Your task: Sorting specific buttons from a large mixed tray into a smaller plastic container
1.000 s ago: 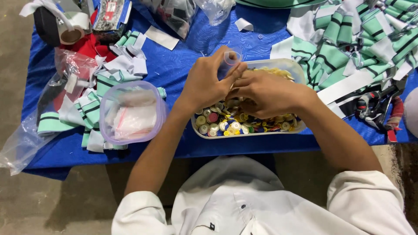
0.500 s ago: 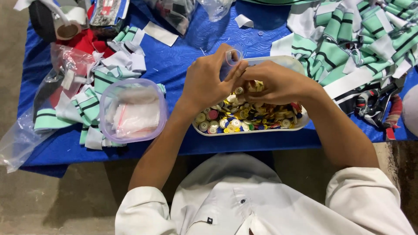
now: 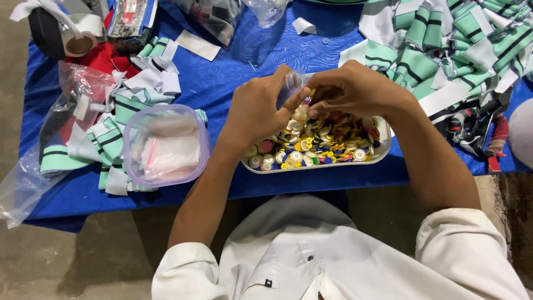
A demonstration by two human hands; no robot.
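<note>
Left hand (image 3: 256,114) raised over the near-left end of a shallow white oblong tray (image 3: 383,151), fingers curled and pinched on a small clear plastic bag (image 3: 293,82). Right hand (image 3: 355,91) just beside it, touching the same bag from the other side, fingertips bunched at the bag's mouth; whether anything was pinched between them could not be told. Bag held upright between both hands, directly above the tray's far edge. Tray filled with a heap of small round buttons (image 3: 311,145), mostly yellow, white, blue and red. Tray set on a blue cloth-covered table (image 3: 244,53), at its near edge.

To the left of the tray, well clear of the hands, a round clear plastic tub (image 3: 165,145) with small transparent bags inside, resting partly on strips of green, white and black striped fabric (image 3: 119,108). More of the same striped fabric (image 3: 444,39) piled at the far right. A roll of white tape (image 3: 78,41) at the far-left corner. A loose crumpled clear plastic sheet (image 3: 25,180) hanging off the table's left edge. White shirt sleeves (image 3: 472,244) visible at the bottom.
</note>
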